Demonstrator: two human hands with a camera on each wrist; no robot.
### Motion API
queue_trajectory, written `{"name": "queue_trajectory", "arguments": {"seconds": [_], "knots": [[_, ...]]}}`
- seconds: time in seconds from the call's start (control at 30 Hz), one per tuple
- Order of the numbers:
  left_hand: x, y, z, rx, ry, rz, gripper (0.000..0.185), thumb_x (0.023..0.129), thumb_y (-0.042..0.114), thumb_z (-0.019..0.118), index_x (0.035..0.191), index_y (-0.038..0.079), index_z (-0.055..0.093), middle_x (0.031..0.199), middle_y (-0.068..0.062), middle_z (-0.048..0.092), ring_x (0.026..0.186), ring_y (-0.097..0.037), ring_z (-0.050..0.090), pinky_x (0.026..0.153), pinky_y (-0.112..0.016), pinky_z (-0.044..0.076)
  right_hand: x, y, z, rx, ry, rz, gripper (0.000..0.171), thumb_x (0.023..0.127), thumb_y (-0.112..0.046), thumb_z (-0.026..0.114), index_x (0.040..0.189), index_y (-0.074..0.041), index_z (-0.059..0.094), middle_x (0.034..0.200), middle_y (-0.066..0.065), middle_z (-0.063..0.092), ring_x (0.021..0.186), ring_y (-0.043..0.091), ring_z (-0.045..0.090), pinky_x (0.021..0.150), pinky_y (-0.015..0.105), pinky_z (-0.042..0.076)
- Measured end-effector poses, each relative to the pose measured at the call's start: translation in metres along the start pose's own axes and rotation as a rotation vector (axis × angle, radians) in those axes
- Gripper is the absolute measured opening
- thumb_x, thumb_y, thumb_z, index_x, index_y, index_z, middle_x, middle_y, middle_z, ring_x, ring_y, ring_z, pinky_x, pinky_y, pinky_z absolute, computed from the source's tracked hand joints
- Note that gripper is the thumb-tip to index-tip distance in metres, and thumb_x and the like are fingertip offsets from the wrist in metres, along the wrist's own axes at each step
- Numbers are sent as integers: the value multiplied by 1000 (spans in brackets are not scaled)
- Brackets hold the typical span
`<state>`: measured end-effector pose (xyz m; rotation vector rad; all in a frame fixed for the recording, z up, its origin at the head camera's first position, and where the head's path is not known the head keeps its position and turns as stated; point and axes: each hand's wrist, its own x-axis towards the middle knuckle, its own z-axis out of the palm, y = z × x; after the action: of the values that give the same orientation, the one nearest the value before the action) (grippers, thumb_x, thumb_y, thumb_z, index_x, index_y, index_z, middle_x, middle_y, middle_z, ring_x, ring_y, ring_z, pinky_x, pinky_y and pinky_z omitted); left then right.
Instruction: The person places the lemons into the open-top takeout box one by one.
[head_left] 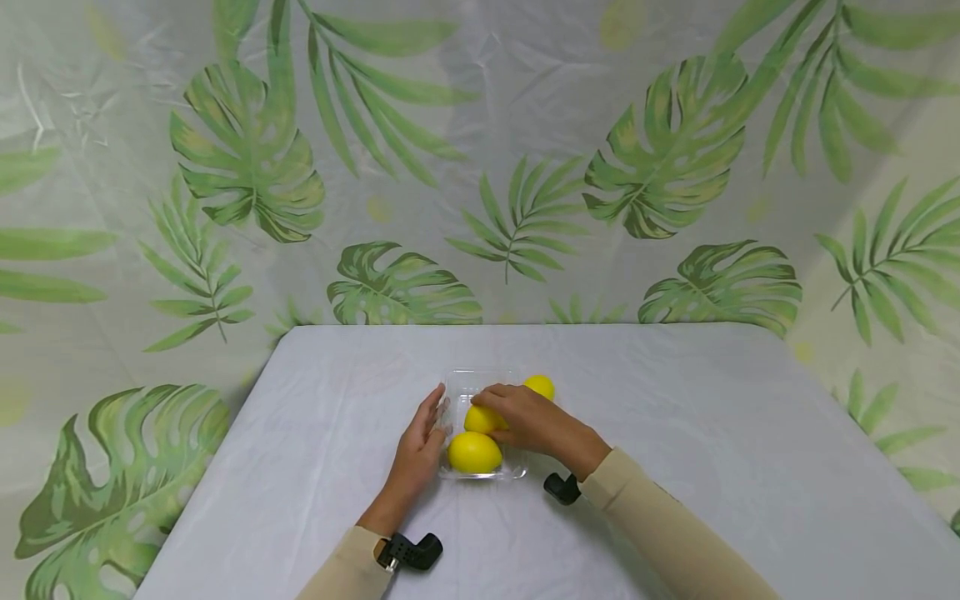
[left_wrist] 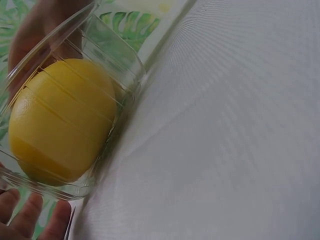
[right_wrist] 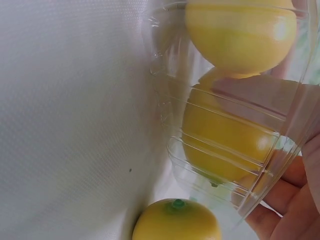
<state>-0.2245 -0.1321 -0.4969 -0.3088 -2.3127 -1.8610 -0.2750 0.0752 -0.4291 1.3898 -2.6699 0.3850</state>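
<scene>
A clear plastic tray [head_left: 459,385] sits on the tabletop [head_left: 675,417], about midway between the left and right edges and somewhat nearer the front edge than the back. The table is covered in a pale grey cloth.

Three lemons are present. The front lemon [head_left: 474,452] lies in the tray at its near end. The middle lemon [head_left: 482,419] lies in the tray just behind it, the two close together. The back lemon [head_left: 540,387] rests on the cloth outside the tray, just beside its far right corner.

The left hand [head_left: 422,446] lies along the tray's left wall with straight fingers pressed flat against the plastic; nothing is gripped. In the left wrist view the tray wall [left_wrist: 120,65] and the front lemon [left_wrist: 60,120] fill the left of the frame, with fingertips [left_wrist: 30,220] visible at the lower edge.

The right hand [head_left: 534,419] reaches over the tray's right side. Its fingers curl down over the middle lemon and rest on it; the grip is narrow and closed about the fruit. In the right wrist view the ribbed tray wall [right_wrist: 170,100] is seen side-on, with the middle lemon [right_wrist: 225,135] and front lemon [right_wrist: 240,35] behind it, and the back lemon [right_wrist: 176,222], with its green stem end, outside at the lower edge.

Both forearms wear beige sleeves. A black wrist mount [head_left: 411,551] sits at the left cuff and another [head_left: 562,488] at the right.

The backdrop [head_left: 480,167] behind the table's back edge and along both sides is a pale sheet printed with green leaves.
</scene>
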Motion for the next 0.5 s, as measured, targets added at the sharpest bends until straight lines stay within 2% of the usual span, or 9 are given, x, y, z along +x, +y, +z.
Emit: {"name": "queue_trajectory", "arguments": {"seconds": [0.1, 0.2, 0.27, 0.33, 0.43, 0.5], "knots": [[0, 1, 0, 8, 3, 16, 58, 98, 1, 42, 152, 16, 29, 157, 0, 29, 140, -17, 34, 112, -31, 27, -1, 0, 0, -7, 10, -7, 52, 81, -20, 79, 127, -8, 60, 123, 7, 61, 108, 22, 60, 96, 34, 50], [-3, 14, -1, 4, -9, 6, 57, 98, -1, 42, 152, 12, 27, 157, -5, 27, 141, -22, 33, 112, -35, 26, -2, 0, -1, -11, 20, -10, 54, 80, -19, 79, 129, -9, 59, 124, 8, 60, 109, 23, 60, 96, 34, 50], [-3, 15, 0, 7, -4, 12, 57, 98, -1, 42, 152, 11, 28, 157, -4, 28, 141, -21, 33, 112, -34, 27, -2, 0, 0, -12, 19, -8, 55, 80, -19, 79, 131, -10, 59, 125, 8, 60, 110, 23, 60, 96, 34, 50], [-6, 26, -2, 10, -15, 2, 57, 98, -1, 41, 152, 8, 27, 157, -7, 27, 141, -23, 32, 112, -35, 26, -2, 0, -1, -15, 11, 0, 55, 80, -20, 79, 131, -11, 59, 126, 8, 60, 112, 23, 59, 97, 35, 49], [-8, 32, -2, 24, -17, 8, 56, 98, 0, 42, 152, 8, 27, 157, -6, 27, 141, -24, 32, 111, -32, 27, -2, -1, -2, -20, -4, 15, 53, 81, -21, 78, 130, -13, 60, 128, 8, 59, 114, 24, 57, 98, 37, 49], [-11, 43, -4, 20, -32, -2, 56, 98, -1, 41, 151, 5, 26, 157, -10, 26, 141, -27, 31, 111, -34, 27, -2, -2, -3, -27, -8, 16, 51, 81, -21, 78, 128, -14, 62, 127, 7, 59, 114, 24, 57, 98, 37, 49]]}}
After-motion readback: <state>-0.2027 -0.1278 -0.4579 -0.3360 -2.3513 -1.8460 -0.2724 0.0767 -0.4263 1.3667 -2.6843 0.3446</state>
